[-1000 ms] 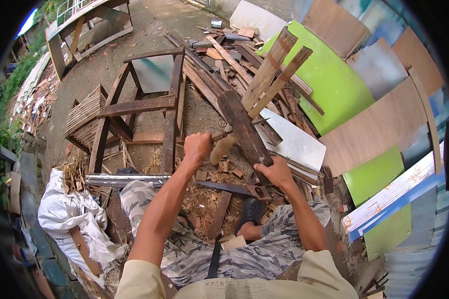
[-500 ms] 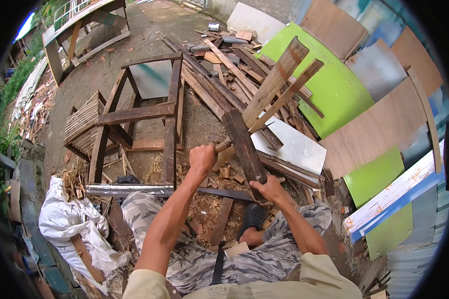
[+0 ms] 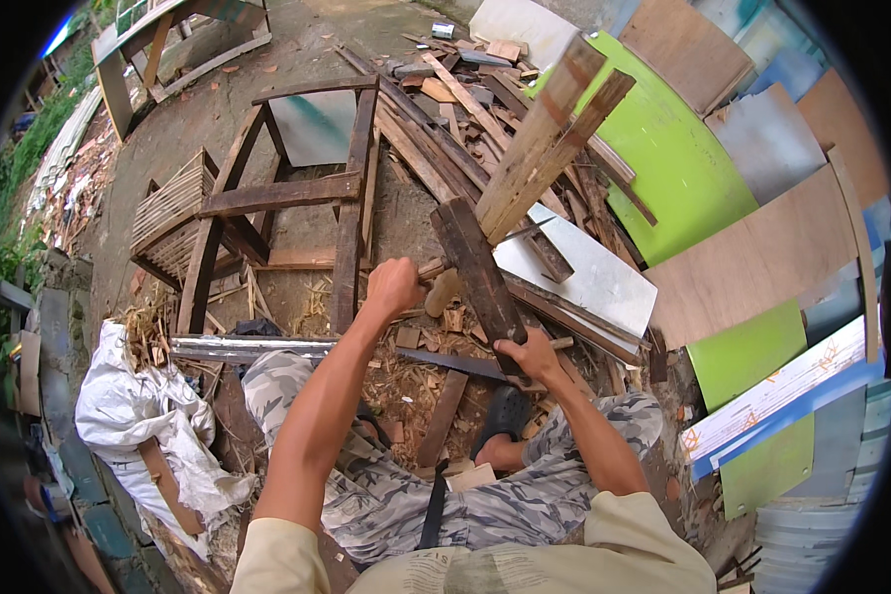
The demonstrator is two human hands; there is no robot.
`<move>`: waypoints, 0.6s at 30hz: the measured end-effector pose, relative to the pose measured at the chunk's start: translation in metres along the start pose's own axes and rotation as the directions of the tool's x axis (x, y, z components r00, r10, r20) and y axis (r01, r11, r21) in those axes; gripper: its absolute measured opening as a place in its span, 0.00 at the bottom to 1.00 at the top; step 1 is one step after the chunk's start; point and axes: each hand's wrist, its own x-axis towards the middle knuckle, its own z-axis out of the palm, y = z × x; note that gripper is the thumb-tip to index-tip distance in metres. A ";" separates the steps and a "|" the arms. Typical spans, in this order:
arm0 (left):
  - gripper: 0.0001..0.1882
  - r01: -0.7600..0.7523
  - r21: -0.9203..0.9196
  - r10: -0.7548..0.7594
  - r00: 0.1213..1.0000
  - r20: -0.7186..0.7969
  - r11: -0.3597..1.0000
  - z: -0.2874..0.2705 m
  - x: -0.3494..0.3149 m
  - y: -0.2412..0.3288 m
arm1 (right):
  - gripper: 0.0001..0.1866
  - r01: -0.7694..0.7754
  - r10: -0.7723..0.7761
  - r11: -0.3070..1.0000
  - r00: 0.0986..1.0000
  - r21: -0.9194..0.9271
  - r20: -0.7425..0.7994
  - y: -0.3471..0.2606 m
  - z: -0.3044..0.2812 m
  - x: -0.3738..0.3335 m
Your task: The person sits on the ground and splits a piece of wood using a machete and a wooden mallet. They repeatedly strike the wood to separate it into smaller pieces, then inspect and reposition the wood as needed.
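Note:
My left hand (image 3: 396, 287) is closed round a short wooden handle (image 3: 433, 268), whose far end goes out of sight behind a dark wooden plank (image 3: 477, 272). That plank slants in front of me, and my right hand (image 3: 530, 354) grips its near end with the thumb on top. Just beyond the plank, two lighter wooden posts (image 3: 527, 148) rise at a slant; whether they are joined to it I cannot tell. A rounded piece of wood (image 3: 444, 293) shows beside the handle. Below the plank lies a dark toothed saw blade (image 3: 455, 362).
A dark wooden frame (image 3: 277, 198) stands at left, beside a slatted wooden piece (image 3: 173, 223). Scrap wood (image 3: 475, 84) is piled beyond. Green panels (image 3: 663, 148) and plywood sheets (image 3: 752, 262) lean at right. A white sack (image 3: 134, 406) lies near my left knee.
My left hand and the handle have shifted slightly up and left. The dark plank has tilted a little, and the two posts beyond it now look closer together. The whole view has shifted slightly.

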 end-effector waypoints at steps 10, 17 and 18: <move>0.13 0.106 -0.051 -0.104 0.994 0.038 0.993 0.002 -0.001 -0.014 | 0.22 0.378 -0.375 0.925 0.880 -0.051 -0.291 0.053 -0.029 -0.047; 0.23 0.133 -0.131 -0.100 0.968 0.228 0.982 -0.009 0.008 -0.009 | 0.27 -0.228 0.264 0.964 0.735 0.140 -0.625 0.189 -0.024 -0.061; 0.23 0.136 -0.128 -0.100 0.963 0.249 0.982 -0.011 0.008 -0.010 | 0.29 -0.328 0.387 0.921 0.693 0.212 -0.609 0.196 -0.026 -0.060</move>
